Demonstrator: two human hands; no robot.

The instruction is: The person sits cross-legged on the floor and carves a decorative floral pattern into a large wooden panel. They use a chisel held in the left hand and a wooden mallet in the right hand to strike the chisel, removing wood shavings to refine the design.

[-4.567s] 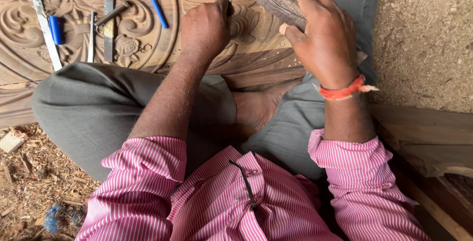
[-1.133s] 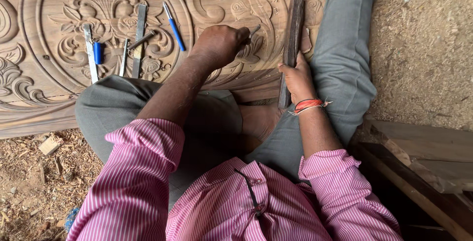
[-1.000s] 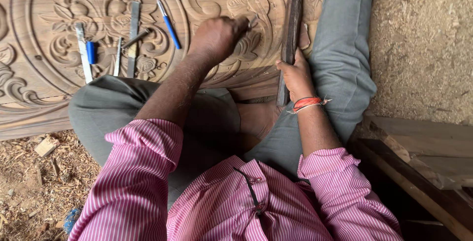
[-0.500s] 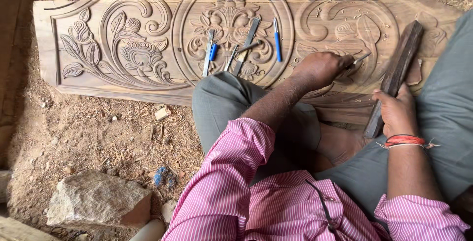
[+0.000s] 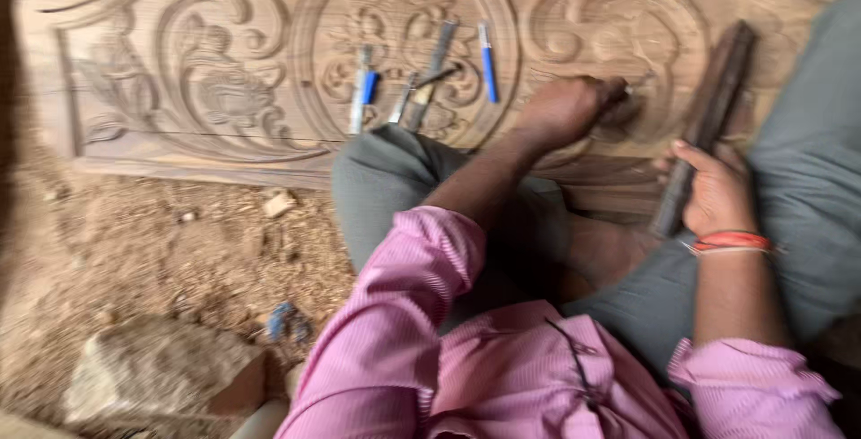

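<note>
A long carved wooden panel (image 5: 224, 80) with floral scrollwork lies across the ground in front of me. My left hand (image 5: 565, 109) rests on its right-hand carving, fingers closed around a small chisel (image 5: 628, 91) whose tip touches the wood. My right hand (image 5: 713, 192) grips the lower end of a dark wooden mallet stick (image 5: 708, 121), which leans up over the panel's right end. An orange band sits on that wrist. The view is blurred.
Several chisels, some with blue handles (image 5: 487, 60), lie on the panel's middle medallion (image 5: 404, 53). Sawdust and wood chips cover the ground at left (image 5: 134, 251). A rough stone (image 5: 152, 372) sits at lower left. My crossed legs in grey trousers (image 5: 386, 179) rest against the panel.
The view has swung left and back, showing more of the panel and the ground. Both hands keep their grips; the mallet stick stays raised beside the chisel hand.
</note>
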